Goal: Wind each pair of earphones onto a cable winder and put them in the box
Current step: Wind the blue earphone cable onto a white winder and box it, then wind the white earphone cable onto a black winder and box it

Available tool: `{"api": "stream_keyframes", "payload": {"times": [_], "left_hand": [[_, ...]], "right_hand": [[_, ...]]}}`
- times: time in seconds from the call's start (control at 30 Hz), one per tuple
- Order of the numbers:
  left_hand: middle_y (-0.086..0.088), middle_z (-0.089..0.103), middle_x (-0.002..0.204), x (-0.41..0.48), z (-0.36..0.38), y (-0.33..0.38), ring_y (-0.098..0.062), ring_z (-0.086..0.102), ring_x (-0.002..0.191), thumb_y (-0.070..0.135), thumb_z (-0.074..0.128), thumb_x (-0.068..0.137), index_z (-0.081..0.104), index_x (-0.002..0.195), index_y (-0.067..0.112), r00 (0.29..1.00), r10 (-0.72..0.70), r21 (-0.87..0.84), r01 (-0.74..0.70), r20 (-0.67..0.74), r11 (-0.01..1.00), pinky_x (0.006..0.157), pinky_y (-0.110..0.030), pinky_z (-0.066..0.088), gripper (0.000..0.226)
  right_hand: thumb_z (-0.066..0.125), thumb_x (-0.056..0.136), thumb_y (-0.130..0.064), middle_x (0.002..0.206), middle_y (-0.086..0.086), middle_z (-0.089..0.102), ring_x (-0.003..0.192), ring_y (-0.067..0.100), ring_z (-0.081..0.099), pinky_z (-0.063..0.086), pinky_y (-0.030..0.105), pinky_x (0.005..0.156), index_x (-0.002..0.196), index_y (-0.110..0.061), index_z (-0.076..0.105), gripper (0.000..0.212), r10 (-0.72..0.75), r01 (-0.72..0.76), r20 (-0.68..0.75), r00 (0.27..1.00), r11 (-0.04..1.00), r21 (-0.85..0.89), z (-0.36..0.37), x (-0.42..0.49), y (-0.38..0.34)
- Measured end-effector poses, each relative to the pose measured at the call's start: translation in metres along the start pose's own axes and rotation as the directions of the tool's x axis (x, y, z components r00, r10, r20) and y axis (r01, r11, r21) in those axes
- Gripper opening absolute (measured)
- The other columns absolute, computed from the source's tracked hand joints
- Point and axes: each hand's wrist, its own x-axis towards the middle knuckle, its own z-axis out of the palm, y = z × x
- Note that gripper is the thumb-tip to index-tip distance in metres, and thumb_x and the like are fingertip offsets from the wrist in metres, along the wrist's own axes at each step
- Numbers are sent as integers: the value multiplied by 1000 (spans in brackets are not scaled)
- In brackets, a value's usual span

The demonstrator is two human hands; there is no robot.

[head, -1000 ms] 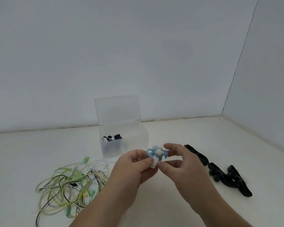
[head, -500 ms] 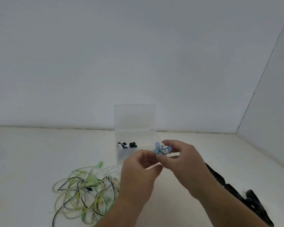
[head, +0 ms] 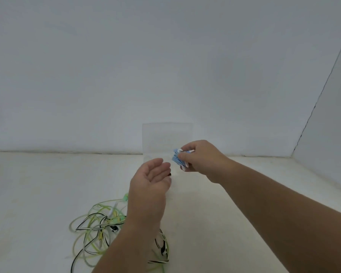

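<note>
The right hand (head: 200,156) pinches a small blue-and-white bundle of wound earphones (head: 176,159) between thumb and fingertips. The left hand (head: 151,179) hangs just beside it and a little lower, palm turned inward, fingers relaxed and holding nothing. Behind both hands stands a clear box (head: 165,134) with its lid raised. A loose tangle of green, black and white earphones (head: 96,225) lies on the pale table (head: 37,194) beneath and beside the left forearm.

Plain staged work corner, studio-like. Matte white back wall (head: 165,66) meets a white side panel (head: 335,125) at a thin dark seam (head: 314,107), far right. Flat off-white tabletop (head: 37,184) runs up to both.
</note>
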Motion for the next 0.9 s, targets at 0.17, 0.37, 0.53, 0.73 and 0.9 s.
{"api": "stream_keyframes", "payload": {"times": [0.17, 0.37, 0.53, 0.73, 0.9], "left_hand": [[4, 71, 105, 6, -9, 5, -5, 70, 97, -13, 58, 89, 61, 105, 22, 974, 140, 107, -122, -180, 987, 85, -23, 52, 39], [2, 60, 123, 10, -16, -3, -10, 56, 119, -4, 59, 88, 57, 127, 18, 969, 163, 438, -66, -187, 897, 91, -23, 41, 45], [0, 55, 137, 12, -15, -9, -13, 51, 128, -2, 55, 89, 50, 140, 18, 990, 39, 504, 37, -138, 863, 92, -28, 41, 54], [-1, 58, 133, 13, -16, -6, -14, 55, 124, -5, 53, 89, 51, 138, 15, 989, 27, 480, 48, -148, 876, 102, -32, 44, 52], [2, 60, 123, 12, -17, -5, -11, 59, 112, -3, 53, 92, 55, 129, 16, 974, 91, 464, 16, -208, 886, 84, -25, 42, 42]], "right_hand": [[51, 99, -21, 78, 11, 54, 80, 28, 50, 42, 27, 61, 80, -1, 58, 28, 40, 25, 86, 995, 760, -650, 14, 22, 5], [49, 101, -13, 66, 3, 41, 74, 24, 47, 33, 26, 50, 68, -6, 50, 33, 158, 51, 143, 977, 478, -877, 35, 36, -2], [43, 99, -10, 66, 4, 41, 79, 26, 46, 35, 26, 54, 63, -11, 42, 36, 210, 8, 135, 968, 513, -858, 41, 40, -8], [45, 100, -16, 69, 2, 37, 80, 23, 40, 27, 25, 52, 69, -17, 43, 31, 203, 7, 176, 963, 636, -772, 38, 41, -5], [52, 94, -8, 69, 4, 49, 79, 27, 51, 38, 24, 55, 66, -13, 48, 28, 14, 68, 104, 994, 672, -738, 20, 30, -8]]}}
